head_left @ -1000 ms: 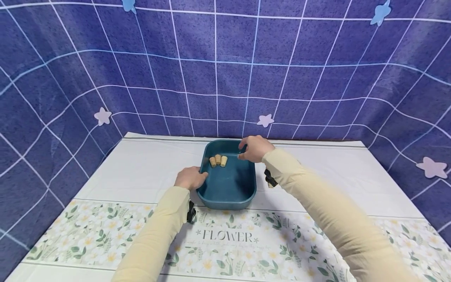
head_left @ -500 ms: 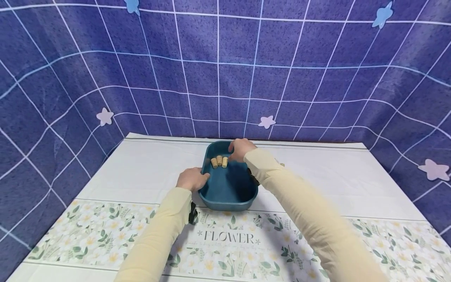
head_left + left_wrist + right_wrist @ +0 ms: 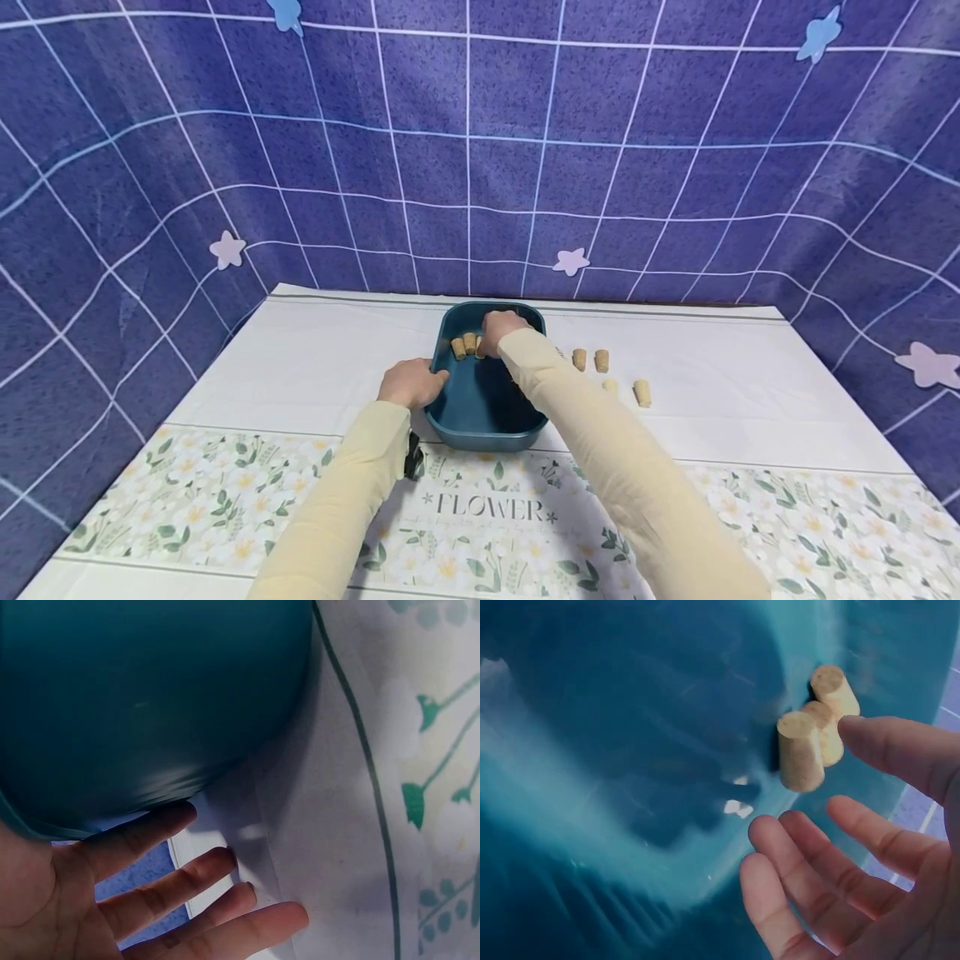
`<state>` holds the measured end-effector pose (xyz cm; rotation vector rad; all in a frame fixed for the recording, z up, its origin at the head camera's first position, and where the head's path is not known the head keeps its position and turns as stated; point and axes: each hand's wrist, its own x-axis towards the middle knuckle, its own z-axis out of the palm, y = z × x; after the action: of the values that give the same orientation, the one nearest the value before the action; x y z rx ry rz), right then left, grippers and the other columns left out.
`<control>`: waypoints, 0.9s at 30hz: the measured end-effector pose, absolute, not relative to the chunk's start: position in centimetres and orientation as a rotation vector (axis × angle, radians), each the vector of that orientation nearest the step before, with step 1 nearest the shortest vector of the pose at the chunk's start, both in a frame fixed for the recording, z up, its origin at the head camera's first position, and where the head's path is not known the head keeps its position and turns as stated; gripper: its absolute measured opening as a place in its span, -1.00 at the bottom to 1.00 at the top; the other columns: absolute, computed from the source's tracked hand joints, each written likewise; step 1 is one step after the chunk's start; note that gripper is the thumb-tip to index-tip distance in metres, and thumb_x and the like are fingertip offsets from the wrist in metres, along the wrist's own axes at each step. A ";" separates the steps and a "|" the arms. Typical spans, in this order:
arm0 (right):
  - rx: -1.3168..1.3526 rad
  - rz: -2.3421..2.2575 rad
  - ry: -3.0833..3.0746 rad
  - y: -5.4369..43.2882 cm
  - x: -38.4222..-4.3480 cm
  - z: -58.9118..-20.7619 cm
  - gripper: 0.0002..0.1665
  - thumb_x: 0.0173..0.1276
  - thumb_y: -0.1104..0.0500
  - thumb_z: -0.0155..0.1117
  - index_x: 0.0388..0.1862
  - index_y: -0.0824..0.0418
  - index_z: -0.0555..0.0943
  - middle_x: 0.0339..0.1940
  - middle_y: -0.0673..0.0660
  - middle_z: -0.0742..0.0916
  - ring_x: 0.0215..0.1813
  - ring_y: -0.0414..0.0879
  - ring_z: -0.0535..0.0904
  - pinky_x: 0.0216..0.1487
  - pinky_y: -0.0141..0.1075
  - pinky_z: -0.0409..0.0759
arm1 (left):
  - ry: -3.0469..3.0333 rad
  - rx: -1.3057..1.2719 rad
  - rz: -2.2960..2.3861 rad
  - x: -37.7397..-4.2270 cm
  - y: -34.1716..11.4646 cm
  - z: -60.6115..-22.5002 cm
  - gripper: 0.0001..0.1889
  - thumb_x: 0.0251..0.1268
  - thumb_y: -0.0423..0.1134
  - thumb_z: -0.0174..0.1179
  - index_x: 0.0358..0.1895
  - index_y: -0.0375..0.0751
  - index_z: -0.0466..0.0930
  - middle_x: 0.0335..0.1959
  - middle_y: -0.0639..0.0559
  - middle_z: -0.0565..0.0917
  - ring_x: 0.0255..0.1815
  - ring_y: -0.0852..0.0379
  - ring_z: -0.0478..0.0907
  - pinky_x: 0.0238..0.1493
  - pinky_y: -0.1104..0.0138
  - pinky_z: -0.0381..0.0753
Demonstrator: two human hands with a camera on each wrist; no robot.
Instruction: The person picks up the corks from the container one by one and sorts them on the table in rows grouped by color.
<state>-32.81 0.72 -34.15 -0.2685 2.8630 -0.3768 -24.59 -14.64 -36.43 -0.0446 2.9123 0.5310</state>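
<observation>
A dark teal plastic basin (image 3: 483, 442) stands on the table. My left hand (image 3: 411, 383) holds its left rim, thumb over the edge, fingers outside; in the left wrist view the index finger (image 3: 142, 832) lies along the outer wall and the other fingers are spread. Three tapered cork stoppers (image 3: 801, 754) stand close together on the basin floor by the far left side. My right hand (image 3: 504, 329) reaches into the basin beside them. Nothing is between its loosely bent fingers (image 3: 840, 877), and its thumb tip overlaps the corks' edge in the right wrist view.
Several more cork stoppers (image 3: 602, 360) stand on the white cloth to the right of the basin, partly behind the right sleeve (image 3: 600, 450). A flower-printed strip (image 3: 487, 508) crosses the table in front. A purple gridded curtain (image 3: 465, 167) encloses the back and sides.
My right hand has moved left and down into the basin, to the corks. The corks on the right have come into view from behind the arm. My left hand stays on the rim.
</observation>
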 end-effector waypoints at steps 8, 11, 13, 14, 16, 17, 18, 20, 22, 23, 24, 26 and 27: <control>-0.143 -0.381 2.838 0.2 -33.3 -35.9 -0.50 0.36 0.04 0.44 0.23 0.20 0.65 0.17 0.19 0.71 0.05 0.05 0.66 0.11 -0.06 0.64 | 2.926 -0.037 0.527 -24.8 -14.6 -36.6 -0.58 0.60 -0.06 -0.04 0.12 -0.31 0.66 0.00 -0.29 0.69 -0.11 -0.17 0.61 0.01 0.06 0.59; -0.130 -0.370 2.863 0.0 -33.3 -36.4 -0.51 0.37 0.01 0.44 0.21 0.18 0.67 0.17 0.18 0.72 0.05 0.06 0.67 0.10 -0.04 0.64 | 2.918 -0.049 0.532 -24.7 -14.6 -36.5 -0.57 0.61 -0.06 -0.04 0.17 -0.31 0.65 0.04 -0.31 0.68 -0.07 -0.18 0.62 0.05 0.05 0.59; -0.141 -0.347 2.897 -0.2 -33.2 -36.7 -0.54 0.37 0.01 0.42 0.19 0.16 0.69 0.16 0.18 0.73 0.05 0.07 0.69 0.07 -0.02 0.66 | 2.908 -0.061 0.539 -24.6 -14.6 -36.4 -0.54 0.62 -0.05 -0.05 0.26 -0.32 0.60 0.12 -0.34 0.65 0.01 -0.21 0.63 0.11 0.03 0.59; -0.151 -0.331 2.914 -0.2 -33.2 -36.8 -0.56 0.38 0.01 0.41 0.17 0.15 0.70 0.15 0.18 0.73 0.04 0.07 0.69 0.06 -0.01 0.67 | 2.902 -0.066 0.542 -24.6 -14.6 -36.4 -0.52 0.62 -0.05 -0.05 0.31 -0.33 0.57 0.17 -0.36 0.63 0.06 -0.23 0.62 0.15 0.02 0.58; -0.179 -0.303 2.948 -0.3 -33.1 -37.1 -0.61 0.39 0.03 0.39 0.14 0.14 0.72 0.12 0.17 0.75 0.02 0.07 0.70 0.02 0.00 0.68 | 2.894 -0.074 0.543 -24.5 -14.6 -36.3 -0.48 0.63 -0.05 -0.06 0.39 -0.35 0.49 0.25 -0.37 0.58 0.16 -0.26 0.60 0.22 -0.01 0.55; -0.192 -0.292 2.964 -0.4 -33.1 -37.2 -0.63 0.40 0.05 0.38 0.13 0.13 0.73 0.10 0.17 0.75 0.01 0.07 0.71 0.00 0.00 0.69 | 2.892 -0.077 0.544 -24.5 -14.6 -36.3 -0.47 0.63 -0.05 -0.06 0.41 -0.36 0.46 0.28 -0.37 0.56 0.19 -0.27 0.58 0.24 -0.02 0.54; -0.203 -0.283 2.975 -0.4 -33.1 -37.2 -0.65 0.40 0.06 0.37 0.12 0.13 0.73 0.09 0.16 0.76 0.00 0.07 0.72 -0.02 0.00 0.70 | 2.890 -0.079 0.545 -24.5 -14.5 -36.3 -0.47 0.63 -0.05 -0.06 0.41 -0.36 0.46 0.28 -0.37 0.56 0.18 -0.26 0.58 0.24 -0.01 0.54; -0.215 -0.271 2.993 -0.4 -33.0 -37.3 -0.68 0.41 0.08 0.36 0.09 0.12 0.74 0.06 0.16 0.77 -0.02 0.06 0.72 -0.04 0.00 0.71 | 2.891 -0.077 0.546 -24.4 -14.5 -36.3 -0.48 0.63 -0.05 -0.06 0.39 -0.37 0.48 0.26 -0.36 0.58 0.15 -0.25 0.59 0.22 -0.01 0.54; -0.219 -0.269 2.998 -0.3 -33.0 -37.2 -0.69 0.40 0.08 0.36 0.08 0.13 0.75 0.04 0.16 0.77 -0.04 0.05 0.72 -0.06 -0.01 0.71 | 2.899 -0.069 0.545 -24.4 -14.5 -36.3 -0.49 0.63 -0.05 -0.06 0.37 -0.37 0.50 0.22 -0.36 0.60 0.10 -0.24 0.61 0.18 0.00 0.56; -0.218 -0.270 2.998 -0.2 -33.0 -37.2 -0.69 0.40 0.08 0.36 0.07 0.13 0.75 0.04 0.16 0.77 -0.04 0.05 0.72 -0.07 -0.02 0.71 | 2.901 -0.066 0.547 -24.4 -14.5 -36.3 -0.50 0.63 -0.06 -0.06 0.35 -0.37 0.52 0.19 -0.35 0.62 0.06 -0.23 0.62 0.16 0.01 0.56; -0.215 -0.272 2.996 -0.2 -33.1 -37.2 -0.69 0.39 0.08 0.37 0.06 0.13 0.75 0.04 0.16 0.77 -0.06 0.04 0.72 -0.08 -0.02 0.71 | 2.904 -0.062 0.546 -24.4 -14.5 -36.3 -0.50 0.62 -0.06 -0.06 0.34 -0.37 0.53 0.18 -0.35 0.63 0.03 -0.22 0.62 0.13 0.02 0.57; -0.205 -0.279 2.984 0.0 -33.1 -37.0 -0.69 0.38 0.07 0.37 0.05 0.14 0.75 0.03 0.15 0.77 -0.09 0.03 0.71 -0.09 -0.03 0.71 | 2.909 -0.054 0.544 -24.5 -14.5 -36.3 -0.51 0.62 -0.07 -0.06 0.32 -0.36 0.54 0.15 -0.34 0.64 0.00 -0.20 0.62 0.11 0.03 0.57; -0.202 -0.280 2.977 0.1 -33.1 -36.9 -0.69 0.38 0.07 0.37 0.04 0.14 0.75 0.03 0.15 0.77 -0.10 0.02 0.70 -0.09 -0.04 0.70 | 2.909 -0.050 0.544 -24.5 -14.5 -36.3 -0.52 0.62 -0.07 -0.05 0.31 -0.36 0.55 0.14 -0.34 0.65 -0.02 -0.20 0.61 0.10 0.03 0.57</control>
<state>-33.05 0.12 -36.85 -0.2020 2.9765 -0.2803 -24.47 -14.51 -36.30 -0.0504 2.9095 0.5441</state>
